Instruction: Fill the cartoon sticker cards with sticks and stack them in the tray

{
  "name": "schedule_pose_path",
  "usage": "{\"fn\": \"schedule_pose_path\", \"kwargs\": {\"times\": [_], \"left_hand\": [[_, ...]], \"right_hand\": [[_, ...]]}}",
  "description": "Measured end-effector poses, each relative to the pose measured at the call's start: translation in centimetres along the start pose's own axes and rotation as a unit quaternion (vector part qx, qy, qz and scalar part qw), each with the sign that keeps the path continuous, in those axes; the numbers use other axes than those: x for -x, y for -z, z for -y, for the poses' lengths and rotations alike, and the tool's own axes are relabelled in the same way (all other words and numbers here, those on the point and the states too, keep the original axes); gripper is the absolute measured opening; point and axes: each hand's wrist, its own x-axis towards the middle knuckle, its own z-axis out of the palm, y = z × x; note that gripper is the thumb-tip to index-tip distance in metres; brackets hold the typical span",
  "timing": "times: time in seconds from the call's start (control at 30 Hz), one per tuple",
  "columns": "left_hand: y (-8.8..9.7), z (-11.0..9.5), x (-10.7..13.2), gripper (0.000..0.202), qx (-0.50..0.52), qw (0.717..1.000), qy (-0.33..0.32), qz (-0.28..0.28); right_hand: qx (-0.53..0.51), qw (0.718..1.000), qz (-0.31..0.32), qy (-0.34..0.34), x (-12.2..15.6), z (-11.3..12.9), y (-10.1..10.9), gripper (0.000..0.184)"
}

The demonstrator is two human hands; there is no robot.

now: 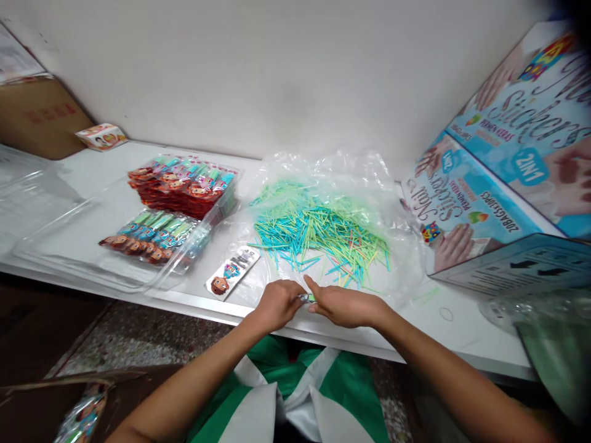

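A: What surface is this, and what stands around it?
B: A white table against a pale wall. At the far left are a brown cardboard box and a small printed box; at the right, large blue-and-white cartons printed "Nail Stickers". The floor below is speckled.

A: And nearer the middle?
B: Left of centre lies a clear plastic tray with a stack of glossy packets and, nearer the edge, a row of packets with cartoon heads.

A: What lies before the person?
B: A loose heap of thin sticks — mostly blue and lime green, a few reddish — on and partly under crumpled clear plastic. Just left of it, a white card with a cartoon figure lies at a slant.

A: Where are the hands?
B: Together at the table's front edge, just below the heap. The left hand is curled, thumb and fingertips pinching a small shiny piece with some green on it. The right hand meets it, fingers extended and thumb raised — whether it grips too, I cannot tell.
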Motion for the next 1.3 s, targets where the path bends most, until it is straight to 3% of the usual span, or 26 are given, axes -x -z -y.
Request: {"fn": "schedule_pose_path", "kwargs": {"times": [0.17, 0.27, 0.4, 0.47, 0.6, 0.77, 0.87, 0.97, 1.03, 1.13, 1.3], "left_hand": [[-0.9, -0.6, 0.1, 0.023, -0.051, 0.997, 0.02, 0.052], [-1.2, -1.3, 0.2, 0.021, -0.06, 0.995, 0.025, 0.079], [-0.5, -2.4, 0.2, 0.02, 0.073, 0.994, 0.03, 0.078], [-0.1, -2.8, 0.0, 0.022, 0.146, 0.984, 0.063, 0.078], [-0.3, -2.9, -0.4, 0.026, 0.262, 0.949, 0.135, 0.113], [-1.5, -2.4, -0.8, 0.031, 0.466, 0.856, 0.19, 0.121], [-1.5, -2.4, -0.6, 0.035, 0.54, 0.798, 0.244, 0.112], [-1.1, -2.4, -0.3, 0.036, 0.587, 0.758, 0.278, 0.066], [-0.8, -2.3, -0.2, 0.035, 0.603, 0.747, 0.278, 0.03], [-0.7, -2.0, -0.1, 0.035, 0.61, 0.741, 0.279, 0.015], [-1.1, -1.9, -0.1, 0.035, 0.613, 0.738, 0.283, 0.014]], "right_hand": [[-0.002, 1.0, -0.023, 0.004, -0.3, -0.1, -0.5, 0.069], [-0.034, 0.998, -0.034, 0.027, -0.2, -0.2, 0.3, 0.07], [-0.098, 0.99, -0.054, 0.089, 0.0, 0.1, 2.4, 0.063], [-0.066, 0.992, -0.078, 0.068, -0.2, 0.3, 3.0, 0.05], [0.094, 0.991, -0.093, -0.017, -1.5, 0.6, 2.4, 0.05], [0.147, 0.989, -0.022, 0.005, -3.2, 1.0, 1.2, 0.085], [0.052, 0.997, -0.05, 0.002, -3.7, 1.0, 1.5, 0.065], [-0.128, 0.98, -0.148, -0.03, -3.4, 0.4, 1.8, 0.049], [-0.259, 0.946, -0.188, -0.051, -2.8, -0.2, 1.5, 0.046], [-0.389, 0.901, -0.184, -0.06, -1.8, -0.7, 0.6, 0.035], [-0.438, 0.875, -0.194, -0.068, -1.2, -0.8, -0.6, 0.022]]}}
